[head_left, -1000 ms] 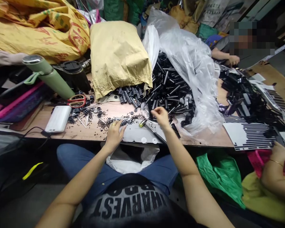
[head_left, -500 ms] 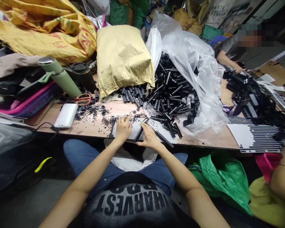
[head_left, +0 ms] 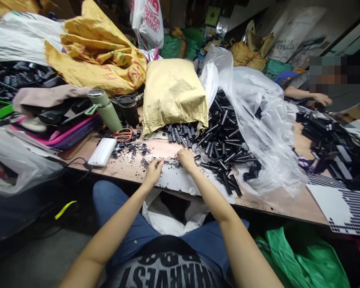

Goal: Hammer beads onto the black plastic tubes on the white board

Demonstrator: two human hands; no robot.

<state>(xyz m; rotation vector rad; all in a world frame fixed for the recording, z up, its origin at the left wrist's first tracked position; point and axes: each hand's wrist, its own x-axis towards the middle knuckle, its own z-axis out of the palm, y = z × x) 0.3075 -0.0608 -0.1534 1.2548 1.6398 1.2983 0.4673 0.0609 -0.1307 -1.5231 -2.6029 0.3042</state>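
Note:
My left hand (head_left: 154, 173) is over the left part of a white sheet (head_left: 180, 180) at the table's front edge. Its thumb and fingertips are pinched together; whatever is between them is too small to name. My right hand (head_left: 187, 161) reaches to the far side of the sheet, fingers curled down and closed by scattered tiny dark pieces (head_left: 171, 163). Its fingertips are partly hidden. Just beyond it, ridged black parts (head_left: 180, 134) spill from a tan sack (head_left: 174, 92). To its right lies a heap of black tubes (head_left: 225, 140).
Clear plastic sheeting (head_left: 267, 140) drapes over the heap. Leftward are red-handled scissors (head_left: 123, 135), a white power bank (head_left: 102, 152) with a cable and a green flask (head_left: 105, 110). A co-worker's hand (head_left: 321, 99) is at the far right. An open white bag (head_left: 165, 220) hangs at my lap.
My right hand has moved away from the black tubes at the sheet's front to its far side, and those tubes are gone from there. My left fingers have closed. The view has shifted.

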